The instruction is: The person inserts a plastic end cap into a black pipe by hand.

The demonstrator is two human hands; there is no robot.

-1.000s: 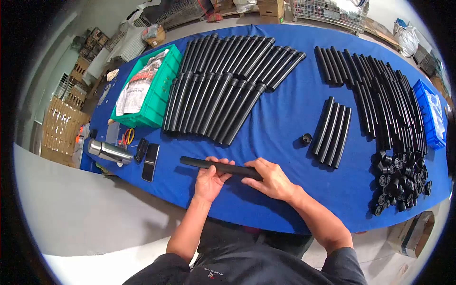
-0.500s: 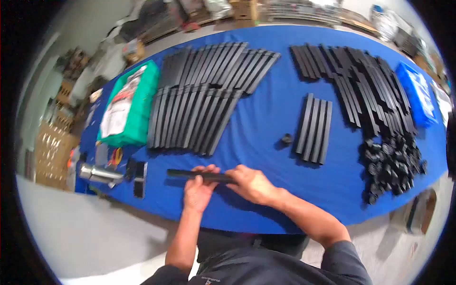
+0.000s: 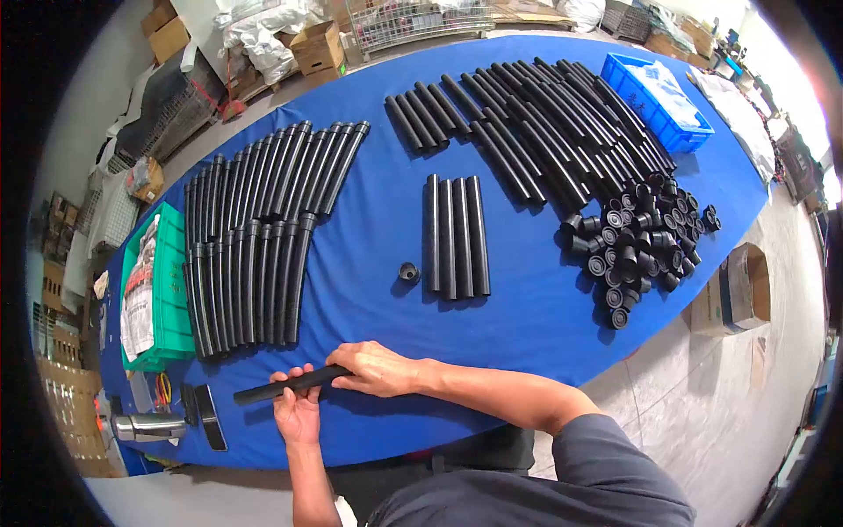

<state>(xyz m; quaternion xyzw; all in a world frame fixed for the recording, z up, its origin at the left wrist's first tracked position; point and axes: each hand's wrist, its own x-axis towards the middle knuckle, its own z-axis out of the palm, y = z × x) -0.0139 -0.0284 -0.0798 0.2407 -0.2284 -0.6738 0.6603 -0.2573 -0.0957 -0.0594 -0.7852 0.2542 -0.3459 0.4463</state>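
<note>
A black tube lies across both hands near the table's front edge, its left end sticking out. My left hand holds it from below, palm up, fingers curled round its middle. Over the tube's right end is my right hand, closed on it and covering that end. Beyond the hands, several black tubes lie side by side, and a single black cap sits to their left. Capped black tubes are laid in rows on the left.
A pile of loose tubes lies at the back right, with many black caps heaped before it. On the left stand a green crate, a metal flask and a phone. A blue crate stands far right.
The view has swung to the right, so the table's contents appear farther left. Both hands still hold the tube, which now tilts down to the left in view.
</note>
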